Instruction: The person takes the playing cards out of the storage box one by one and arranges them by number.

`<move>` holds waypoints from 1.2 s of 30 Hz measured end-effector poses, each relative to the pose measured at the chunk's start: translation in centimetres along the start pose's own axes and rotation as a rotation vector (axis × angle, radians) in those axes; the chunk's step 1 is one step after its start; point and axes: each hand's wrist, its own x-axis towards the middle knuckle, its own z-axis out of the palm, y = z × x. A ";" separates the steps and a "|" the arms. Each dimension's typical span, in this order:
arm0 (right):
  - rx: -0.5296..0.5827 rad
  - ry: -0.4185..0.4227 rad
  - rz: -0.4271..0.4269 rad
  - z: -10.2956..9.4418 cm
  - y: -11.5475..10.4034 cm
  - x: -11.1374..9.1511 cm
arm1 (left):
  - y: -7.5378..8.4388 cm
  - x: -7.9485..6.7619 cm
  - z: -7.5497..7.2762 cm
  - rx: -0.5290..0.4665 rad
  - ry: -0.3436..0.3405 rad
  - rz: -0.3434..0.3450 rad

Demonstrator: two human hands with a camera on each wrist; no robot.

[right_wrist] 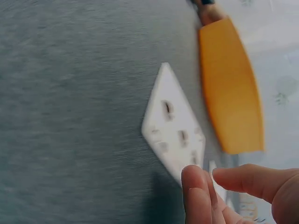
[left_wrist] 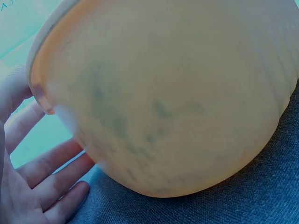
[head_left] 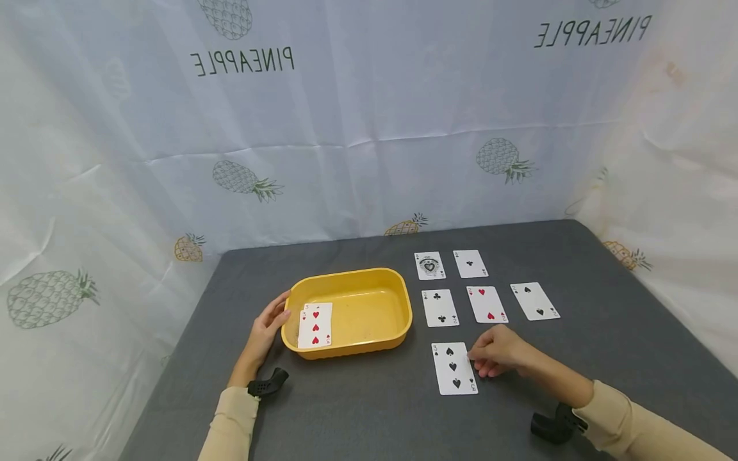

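In the head view, my left hand [head_left: 268, 325] touches the left end of a yellow plastic tub [head_left: 369, 349]. Its straight fingers [left_wrist: 56, 182] lie along the tub's outer wall in the left wrist view. Inside the tub a three of hearts [head_left: 323, 314] overlaps another card. My right hand [head_left: 500, 351] is low at the right edge of a face-up three of spades [head_left: 444, 368], fingertips right at the card. In the right wrist view, a small gap separates the thumb [right_wrist: 233, 176] from the loosely bent forefinger, and the blurred card extends behind them.
Beyond my right hand lie a two of clubs [head_left: 432, 314], a two of hearts [head_left: 487, 307] and a two of spades [head_left: 530, 298]. An ornate ace [head_left: 429, 272] and an ace of clubs [head_left: 469, 270] are farther back. A printed curtain [head_left: 357, 179] stands behind the grey-covered table [head_left: 357, 410].
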 end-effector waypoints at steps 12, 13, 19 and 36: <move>0.178 -0.188 -0.158 1.2 -6.9 1.9 | 0.1 0.1 0.0 0.001 -0.013 -0.018; 0.191 -0.200 -0.165 1.6 -7.5 2.1 | 0.1 0.1 0.0 -0.002 -0.014 -0.014; 0.219 -0.239 -0.204 4.6 -10.0 4.1 | -0.1 0.2 0.1 -0.014 -0.018 0.008; 0.299 -0.141 -0.030 10.8 -13.9 10.7 | -0.1 -0.1 0.1 -0.012 -0.010 0.014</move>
